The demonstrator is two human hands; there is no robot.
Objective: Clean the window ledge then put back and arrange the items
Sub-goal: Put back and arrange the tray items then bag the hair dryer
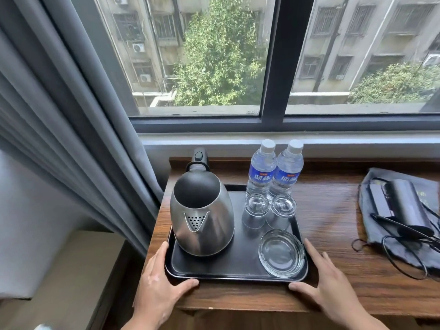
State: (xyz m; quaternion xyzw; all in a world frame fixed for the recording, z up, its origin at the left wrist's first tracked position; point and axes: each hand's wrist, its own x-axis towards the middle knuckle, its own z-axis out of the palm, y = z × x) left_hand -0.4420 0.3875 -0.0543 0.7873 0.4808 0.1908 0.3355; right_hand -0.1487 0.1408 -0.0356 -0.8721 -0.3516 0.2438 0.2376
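The black tray (228, 278), carrying the kettle (202, 215), sits on the wooden ledge (333, 210) at lower centre of the frame, its two near corners bracketed evenly by the left hand (157, 282) and right hand (331, 284), both spread flat, fingers along its sides, thumbs against its near edge.

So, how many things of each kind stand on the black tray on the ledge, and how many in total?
On the tray:
Kettle: 1
Water bottles: 2
Drinking glasses: 2
Glass ashtray: 1
Total: 6
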